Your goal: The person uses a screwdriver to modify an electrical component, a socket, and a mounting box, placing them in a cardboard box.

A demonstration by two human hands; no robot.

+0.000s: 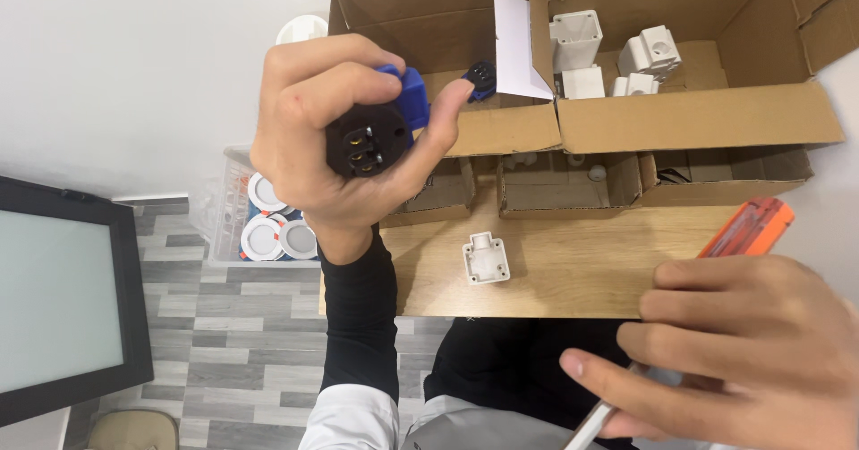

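My left hand [327, 132] is raised over the table's left end and grips a blue and black round plug [374, 130], its black face with metal pins turned toward me. My right hand [734, 352] at the lower right holds a screwdriver [743, 231] with a transparent orange handle; its metal shaft points down to the lower left. A small white plastic housing [485, 258] lies on the wooden table [591, 271] between my hands.
A large open cardboard box [680, 119] at the back holds several white plastic housings [649, 55] and another blue and black plug [481, 80]. A clear bin with round white fittings [264, 222] stands on the floor left. A dark framed panel [63, 298] leans at the far left.
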